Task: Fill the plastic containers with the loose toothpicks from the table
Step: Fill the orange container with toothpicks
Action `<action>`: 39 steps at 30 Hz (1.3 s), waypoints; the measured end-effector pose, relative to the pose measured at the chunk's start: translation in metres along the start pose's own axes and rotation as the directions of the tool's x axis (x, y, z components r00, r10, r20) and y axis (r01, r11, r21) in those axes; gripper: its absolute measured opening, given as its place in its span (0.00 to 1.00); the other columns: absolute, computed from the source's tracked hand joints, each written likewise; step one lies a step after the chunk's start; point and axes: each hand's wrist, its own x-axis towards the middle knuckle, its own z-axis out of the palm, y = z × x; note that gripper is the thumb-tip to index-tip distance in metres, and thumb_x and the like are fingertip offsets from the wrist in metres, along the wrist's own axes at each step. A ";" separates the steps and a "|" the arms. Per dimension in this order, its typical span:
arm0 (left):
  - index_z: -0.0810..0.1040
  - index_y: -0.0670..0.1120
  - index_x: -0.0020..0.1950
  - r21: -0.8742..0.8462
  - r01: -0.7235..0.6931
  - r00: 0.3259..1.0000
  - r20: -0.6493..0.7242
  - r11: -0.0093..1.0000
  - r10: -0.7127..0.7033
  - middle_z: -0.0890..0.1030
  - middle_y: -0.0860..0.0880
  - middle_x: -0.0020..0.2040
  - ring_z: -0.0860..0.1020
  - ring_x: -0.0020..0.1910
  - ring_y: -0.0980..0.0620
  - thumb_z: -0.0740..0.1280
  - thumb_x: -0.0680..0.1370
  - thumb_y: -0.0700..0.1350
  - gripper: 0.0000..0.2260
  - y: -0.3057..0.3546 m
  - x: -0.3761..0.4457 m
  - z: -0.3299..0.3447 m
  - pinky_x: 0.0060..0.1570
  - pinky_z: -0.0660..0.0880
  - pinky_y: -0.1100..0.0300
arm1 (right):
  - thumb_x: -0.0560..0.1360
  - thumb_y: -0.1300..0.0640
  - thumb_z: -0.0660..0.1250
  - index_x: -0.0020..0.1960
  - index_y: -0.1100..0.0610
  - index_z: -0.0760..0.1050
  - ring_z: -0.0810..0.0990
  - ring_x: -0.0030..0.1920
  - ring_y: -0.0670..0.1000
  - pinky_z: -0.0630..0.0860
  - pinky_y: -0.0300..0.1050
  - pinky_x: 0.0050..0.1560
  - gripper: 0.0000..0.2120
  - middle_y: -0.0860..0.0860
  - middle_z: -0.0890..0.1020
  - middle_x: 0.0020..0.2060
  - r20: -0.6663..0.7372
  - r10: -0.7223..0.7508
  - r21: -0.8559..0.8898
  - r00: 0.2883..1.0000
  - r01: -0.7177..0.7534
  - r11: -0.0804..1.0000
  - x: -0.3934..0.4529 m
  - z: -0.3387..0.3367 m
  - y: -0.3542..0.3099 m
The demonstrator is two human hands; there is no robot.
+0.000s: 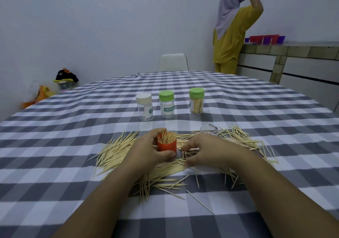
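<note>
Home dining room (checked tablecloth (238, 98), chair (173, 61)).

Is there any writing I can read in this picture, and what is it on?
"TOOTHPICK": green label on the middle green-lidded container.
"TO...": label on the white-lidded container, the rest turned out of sight.
The label on the full green-lidded container faces away, so it is unreadable.
No other text is visible.

Three containers (166, 103) behind toothpicks (117, 151)
</note>
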 end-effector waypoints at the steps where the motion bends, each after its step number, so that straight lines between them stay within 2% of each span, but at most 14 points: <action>1: 0.67 0.55 0.71 0.003 0.001 1.000 0.001 1.000 -0.001 0.75 0.55 0.62 0.74 0.52 0.60 0.77 0.68 0.49 0.34 0.000 0.000 -0.001 0.40 0.68 0.75 | 0.70 0.48 0.73 0.60 0.46 0.79 0.75 0.56 0.46 0.72 0.41 0.54 0.19 0.43 0.78 0.56 -0.002 -0.012 -0.030 1.000 0.012 0.999 0.001 0.002 0.000; 3: 0.67 0.54 0.71 -0.005 0.005 1.000 0.003 1.000 -0.005 0.75 0.55 0.62 0.74 0.54 0.59 0.77 0.68 0.49 0.34 -0.001 0.000 -0.002 0.43 0.69 0.73 | 0.68 0.46 0.75 0.58 0.47 0.80 0.74 0.54 0.45 0.73 0.42 0.55 0.20 0.43 0.78 0.53 -0.001 -0.044 -0.060 0.999 0.043 0.997 0.004 0.006 -0.002; 5: 0.67 0.54 0.71 -0.004 0.006 1.000 0.009 1.000 -0.006 0.75 0.55 0.62 0.74 0.55 0.58 0.77 0.68 0.49 0.34 -0.001 0.000 -0.002 0.47 0.70 0.71 | 0.66 0.42 0.75 0.59 0.46 0.79 0.70 0.57 0.46 0.71 0.44 0.58 0.23 0.44 0.75 0.53 0.004 -0.077 -0.106 0.997 0.077 0.991 0.006 0.011 -0.005; 8: 0.67 0.54 0.71 -0.018 0.006 1.000 0.019 1.000 -0.005 0.74 0.56 0.59 0.73 0.53 0.59 0.77 0.68 0.48 0.34 -0.001 0.001 -0.004 0.45 0.69 0.73 | 0.67 0.38 0.72 0.63 0.45 0.77 0.65 0.60 0.48 0.67 0.47 0.62 0.26 0.44 0.70 0.53 0.033 -0.114 -0.196 0.993 0.118 0.973 0.008 0.016 -0.009; 12: 0.68 0.53 0.71 -0.013 -0.001 1.000 0.013 1.000 0.001 0.74 0.57 0.57 0.73 0.54 0.60 0.77 0.68 0.48 0.33 -0.002 0.000 -0.006 0.50 0.70 0.68 | 0.71 0.42 0.70 0.61 0.46 0.78 0.65 0.61 0.48 0.65 0.49 0.64 0.19 0.44 0.73 0.54 0.028 -0.183 -0.229 0.983 0.185 0.956 0.008 0.020 -0.015; 16: 0.69 0.53 0.70 -0.002 -0.015 1.000 0.011 1.000 0.015 0.76 0.54 0.61 0.74 0.54 0.59 0.77 0.69 0.47 0.32 -0.002 0.000 -0.006 0.51 0.70 0.68 | 0.74 0.48 0.68 0.58 0.47 0.80 0.67 0.60 0.50 0.66 0.50 0.62 0.13 0.43 0.76 0.54 0.027 -0.267 -0.234 0.963 0.266 0.935 0.010 0.026 -0.017; 20: 0.69 0.52 0.70 0.002 -0.018 1.000 0.016 1.000 0.018 0.76 0.55 0.59 0.74 0.53 0.60 0.77 0.69 0.47 0.32 -0.003 0.000 -0.007 0.43 0.67 0.76 | 0.77 0.52 0.65 0.61 0.47 0.79 0.69 0.59 0.51 0.67 0.48 0.61 0.13 0.44 0.77 0.55 0.034 -0.295 -0.274 0.955 0.293 0.916 0.011 0.026 -0.015; 25: 0.68 0.52 0.71 -0.013 -0.009 1.000 0.022 1.000 0.009 0.76 0.55 0.61 0.72 0.53 0.60 0.77 0.68 0.47 0.33 -0.003 0.000 -0.006 0.48 0.68 0.70 | 0.78 0.52 0.62 0.61 0.47 0.79 0.73 0.56 0.50 0.70 0.46 0.56 0.14 0.47 0.79 0.55 0.022 -0.301 -0.370 0.953 0.288 0.884 0.011 0.027 -0.019; 27: 0.68 0.53 0.70 -0.017 -0.001 1.000 0.024 1.000 0.002 0.75 0.56 0.59 0.72 0.53 0.60 0.77 0.68 0.48 0.33 -0.002 0.000 -0.006 0.45 0.68 0.72 | 0.78 0.54 0.61 0.60 0.48 0.79 0.75 0.54 0.51 0.71 0.43 0.54 0.14 0.48 0.79 0.54 0.004 -0.268 -0.360 0.963 0.251 0.898 0.009 0.026 -0.020; 30: 0.68 0.53 0.70 -0.026 0.008 1.000 0.026 1.000 -0.007 0.73 0.58 0.56 0.72 0.53 0.60 0.77 0.68 0.48 0.33 -0.002 -0.001 -0.006 0.42 0.67 0.75 | 0.77 0.55 0.61 0.57 0.49 0.80 0.76 0.53 0.52 0.73 0.46 0.55 0.12 0.50 0.80 0.52 0.013 -0.196 -0.342 0.981 0.189 0.920 0.009 0.024 -0.018; 34: 0.68 0.54 0.70 -0.045 0.019 0.999 0.031 0.999 -0.018 0.74 0.57 0.60 0.73 0.56 0.59 0.77 0.67 0.48 0.34 -0.003 -0.001 -0.005 0.45 0.68 0.72 | 0.77 0.55 0.64 0.44 0.50 0.78 0.77 0.48 0.51 0.74 0.45 0.50 0.05 0.51 0.80 0.47 0.057 -0.133 -0.161 0.990 0.140 0.977 0.008 0.016 -0.010; 37: 0.68 0.54 0.70 -0.059 0.027 0.999 0.037 0.998 -0.025 0.74 0.57 0.60 0.73 0.56 0.59 0.77 0.67 0.48 0.34 -0.004 -0.002 -0.005 0.45 0.69 0.72 | 0.77 0.56 0.66 0.42 0.55 0.78 0.77 0.45 0.50 0.72 0.43 0.46 0.06 0.53 0.80 0.43 0.065 -0.102 -0.058 0.993 0.105 0.993 0.003 0.008 -0.006; 39: 0.68 0.54 0.70 -0.064 0.034 0.999 0.036 0.997 -0.031 0.75 0.56 0.61 0.73 0.57 0.59 0.77 0.68 0.48 0.33 -0.003 -0.002 -0.005 0.48 0.69 0.70 | 0.76 0.56 0.68 0.39 0.54 0.77 0.75 0.41 0.47 0.70 0.42 0.43 0.07 0.49 0.78 0.38 0.065 -0.069 -0.001 0.996 0.069 0.998 0.001 0.003 -0.002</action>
